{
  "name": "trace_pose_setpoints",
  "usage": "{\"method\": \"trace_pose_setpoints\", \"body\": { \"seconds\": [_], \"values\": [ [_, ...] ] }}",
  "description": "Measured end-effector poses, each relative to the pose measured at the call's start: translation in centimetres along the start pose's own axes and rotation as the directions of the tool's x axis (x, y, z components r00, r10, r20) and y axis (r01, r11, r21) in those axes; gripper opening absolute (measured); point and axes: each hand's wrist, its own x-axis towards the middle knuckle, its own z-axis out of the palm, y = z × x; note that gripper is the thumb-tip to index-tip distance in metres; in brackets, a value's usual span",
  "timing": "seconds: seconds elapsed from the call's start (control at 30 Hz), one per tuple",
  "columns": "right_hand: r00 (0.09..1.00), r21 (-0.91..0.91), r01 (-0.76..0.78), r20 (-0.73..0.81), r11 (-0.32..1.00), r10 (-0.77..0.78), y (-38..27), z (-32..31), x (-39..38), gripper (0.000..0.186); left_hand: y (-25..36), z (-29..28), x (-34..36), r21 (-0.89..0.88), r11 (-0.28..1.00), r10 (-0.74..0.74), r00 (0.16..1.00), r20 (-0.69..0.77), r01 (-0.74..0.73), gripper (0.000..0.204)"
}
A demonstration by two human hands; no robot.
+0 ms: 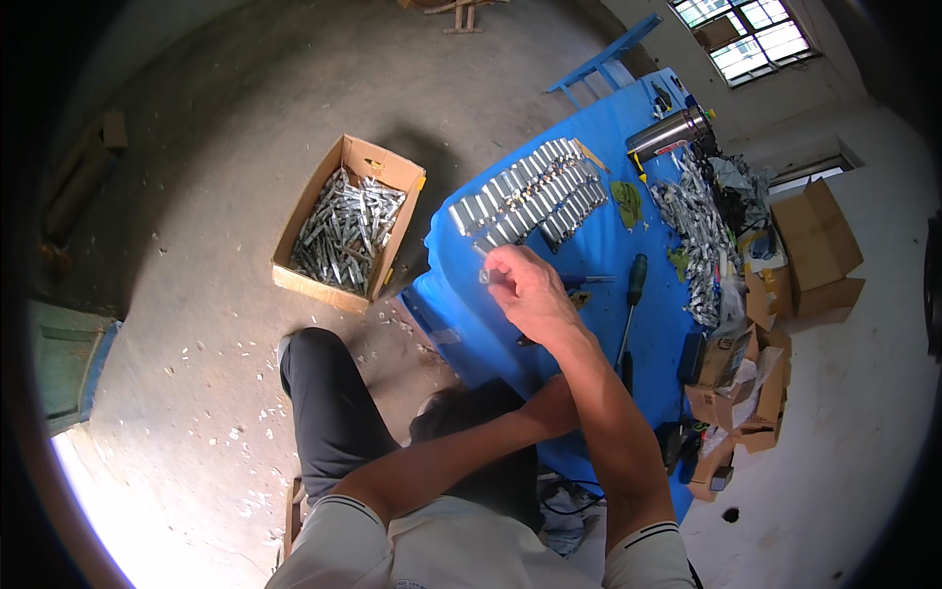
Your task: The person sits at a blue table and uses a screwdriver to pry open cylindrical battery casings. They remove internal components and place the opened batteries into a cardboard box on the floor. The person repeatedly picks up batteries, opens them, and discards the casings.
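My right hand [530, 293] is closed, thumb and fingers pinching a small silvery metal part [485, 277] above the near left part of the blue-covered table [461, 339]. Just beyond it, silvery metal cylinders [535, 196] lie side by side in several rows. My left forearm crosses underneath the right one. Most of my left hand [552, 406] is hidden behind the right forearm, so its fingers do not show. A screwdriver with a green handle [638, 279] lies to the right of my right forearm.
A cardboard box [329, 294] of loose metal parts sits on the floor at left. Along the table's right side are a heap of silvery pieces [699, 240], a steel flask [669, 134], a green cloth [626, 203] and open cartons [814, 245]. A blue stool [603, 64] stands beyond.
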Motion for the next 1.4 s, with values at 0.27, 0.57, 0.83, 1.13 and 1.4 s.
{"method": "trace_pose_setpoints", "body": {
  "seconds": [0.27, 0.57, 0.83, 1.13, 1.4],
  "values": [
    [0.993, 0.034, -0.037, -0.112, 0.999, 0.041, -0.1, -0.8, -0.6, 0.034, 0.5, -0.4, -0.3, -0.094, 0.995, -0.026, 1.000, 0.013, 0.027, 0.021],
    [0.689, 0.444, -0.157, -0.591, 0.882, 0.421, 1.7, -7.6, -14.1, 0.014, 3.3, -4.2, 1.9, -0.387, 0.789, -0.452, 0.878, 0.159, 0.477, 0.023],
    [0.517, 0.814, -0.115, -0.440, 0.569, 0.734, 6.2, -4.9, -25.2, 0.033, 1.9, -5.2, 2.3, -0.763, 0.426, -0.498, 0.830, 0.251, 0.486, 0.040],
    [0.721, 0.907, 0.082, -0.340, 0.413, 0.604, 8.2, -3.1, -23.7, 0.025, 3.0, -4.5, 2.8, -0.697, 0.510, -0.552, 0.814, 0.184, 0.503, 0.044],
    [0.700, 0.905, 0.225, -0.409, 0.362, 0.586, 8.4, -2.0, -24.2, 0.018, 3.7, -4.1, 2.7, -0.668, 0.548, -0.534, 0.825, 0.184, 0.504, 0.041]
  ]
}}
